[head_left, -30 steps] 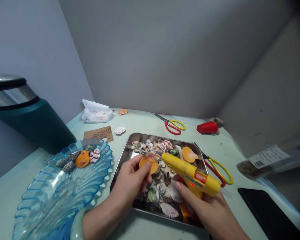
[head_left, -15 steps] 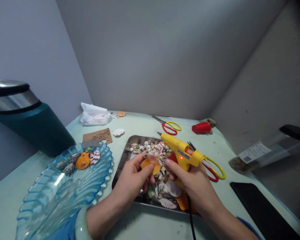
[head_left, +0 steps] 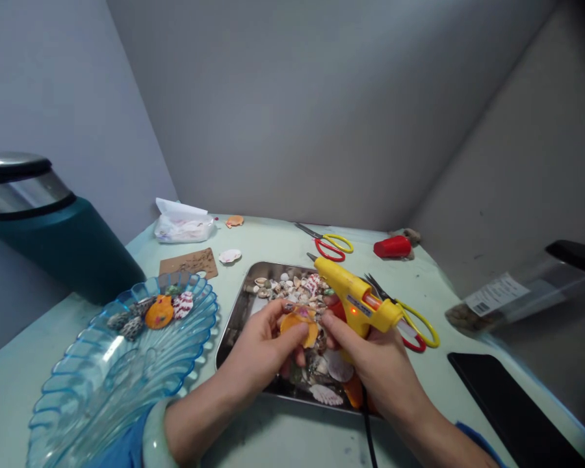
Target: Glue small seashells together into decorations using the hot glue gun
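"What is the tray (head_left: 234, 325) made of?"
"Shiny metal. The glue gun (head_left: 344, 286) is smooth plastic."
"And the dish (head_left: 119, 374)?"
"Clear, glossy, ribbed; glass or plastic, unclear which. The flask (head_left: 61, 244) looks matt below its polished metal band (head_left: 26, 195), and one white shell (head_left: 325, 394) is ridged."

The left hand (head_left: 258, 341) and right hand (head_left: 383, 364) are viewed from behind and above, fairly near; the head-worn camera is faced forward and down (the wall (head_left: 292, 130) beyond them is included).

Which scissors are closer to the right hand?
The scissors right of the metal tray, partly behind the yellow glue gun. The other pair lies farther back, fully in view.
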Demonstrator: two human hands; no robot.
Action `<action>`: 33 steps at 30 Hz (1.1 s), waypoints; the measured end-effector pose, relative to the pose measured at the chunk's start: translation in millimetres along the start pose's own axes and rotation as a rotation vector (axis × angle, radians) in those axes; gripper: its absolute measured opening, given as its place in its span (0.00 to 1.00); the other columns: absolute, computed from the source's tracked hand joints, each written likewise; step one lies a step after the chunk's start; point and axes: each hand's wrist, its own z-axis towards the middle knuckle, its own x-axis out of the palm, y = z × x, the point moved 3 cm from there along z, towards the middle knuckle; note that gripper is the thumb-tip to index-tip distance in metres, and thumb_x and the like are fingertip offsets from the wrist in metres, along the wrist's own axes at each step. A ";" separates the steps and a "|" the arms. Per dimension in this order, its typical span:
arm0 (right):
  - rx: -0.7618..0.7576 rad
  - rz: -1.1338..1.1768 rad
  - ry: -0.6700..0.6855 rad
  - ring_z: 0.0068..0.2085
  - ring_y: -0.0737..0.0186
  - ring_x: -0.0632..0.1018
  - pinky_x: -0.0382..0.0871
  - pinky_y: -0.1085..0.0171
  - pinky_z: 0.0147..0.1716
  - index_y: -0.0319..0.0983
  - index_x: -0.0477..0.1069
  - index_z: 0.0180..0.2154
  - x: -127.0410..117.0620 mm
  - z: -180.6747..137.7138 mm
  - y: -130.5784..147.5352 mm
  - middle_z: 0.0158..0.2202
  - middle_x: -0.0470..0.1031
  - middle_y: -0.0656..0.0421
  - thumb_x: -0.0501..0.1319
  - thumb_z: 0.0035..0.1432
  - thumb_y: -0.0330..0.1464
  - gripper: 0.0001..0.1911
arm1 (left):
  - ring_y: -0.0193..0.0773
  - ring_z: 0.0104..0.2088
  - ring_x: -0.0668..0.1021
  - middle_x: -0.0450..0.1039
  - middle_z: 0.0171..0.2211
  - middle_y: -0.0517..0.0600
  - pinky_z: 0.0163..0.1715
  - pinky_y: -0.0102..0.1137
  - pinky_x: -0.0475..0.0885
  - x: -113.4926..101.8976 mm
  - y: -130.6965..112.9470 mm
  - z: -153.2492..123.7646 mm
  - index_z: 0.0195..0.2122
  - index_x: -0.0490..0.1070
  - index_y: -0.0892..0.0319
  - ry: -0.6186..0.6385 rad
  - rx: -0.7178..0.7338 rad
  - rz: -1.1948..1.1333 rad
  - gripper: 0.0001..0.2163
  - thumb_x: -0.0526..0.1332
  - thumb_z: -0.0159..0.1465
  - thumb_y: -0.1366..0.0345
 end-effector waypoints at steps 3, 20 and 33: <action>0.026 -0.022 0.048 0.27 0.58 0.76 0.69 0.61 0.30 0.41 0.74 0.34 0.8 -0.6 -3.9 0.22 0.74 0.62 0.62 0.53 0.41 0.11 | 0.27 0.15 0.62 0.63 0.17 0.41 0.12 0.21 0.54 -1.5 0.4 0.0 0.34 0.65 0.59 -0.002 0.008 0.040 0.12 0.58 0.61 0.54; 0.003 -0.013 0.108 0.29 0.59 0.76 0.69 0.60 0.32 0.40 0.73 0.33 2.8 -5.9 -3.8 0.25 0.75 0.61 0.61 0.55 0.43 0.12 | 0.26 0.14 0.60 0.63 0.14 0.41 0.13 0.22 0.54 -3.1 1.6 -2.0 0.32 0.64 0.60 0.046 0.018 0.042 0.14 0.55 0.63 0.53; -0.022 0.055 0.158 0.20 0.66 0.70 0.66 0.66 0.21 0.39 0.75 0.35 -20.9 -7.1 -7.2 0.16 0.68 0.65 0.61 0.55 0.42 0.14 | 0.24 0.13 0.67 0.74 0.27 0.46 0.10 0.20 0.56 -4.6 2.6 1.8 0.34 0.61 0.59 -0.078 0.037 -0.208 0.13 0.60 0.59 0.55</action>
